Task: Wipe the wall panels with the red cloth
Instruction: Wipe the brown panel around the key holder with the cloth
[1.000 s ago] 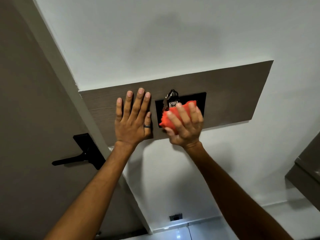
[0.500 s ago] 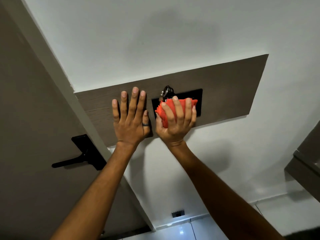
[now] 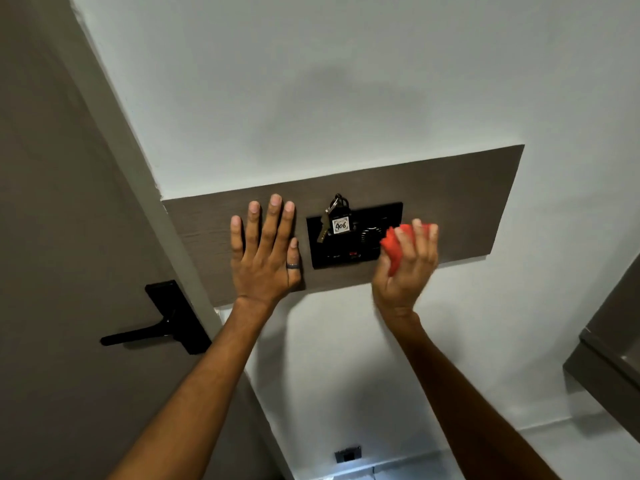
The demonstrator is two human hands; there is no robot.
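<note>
Against the brown wall panel (image 3: 450, 202), the right hand (image 3: 405, 268) — fingers clenched round the bunched red cloth (image 3: 393, 245) — has swept right off the black switch plate (image 3: 353, 237); left hand (image 3: 265, 254) stays flat, empty; right stretch seems next.

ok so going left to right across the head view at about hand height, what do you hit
door handle → left hand flat on the brown wall panel → keys with the 406 tag on the black switch plate → round dial → red cloth bunched in the right hand
</note>
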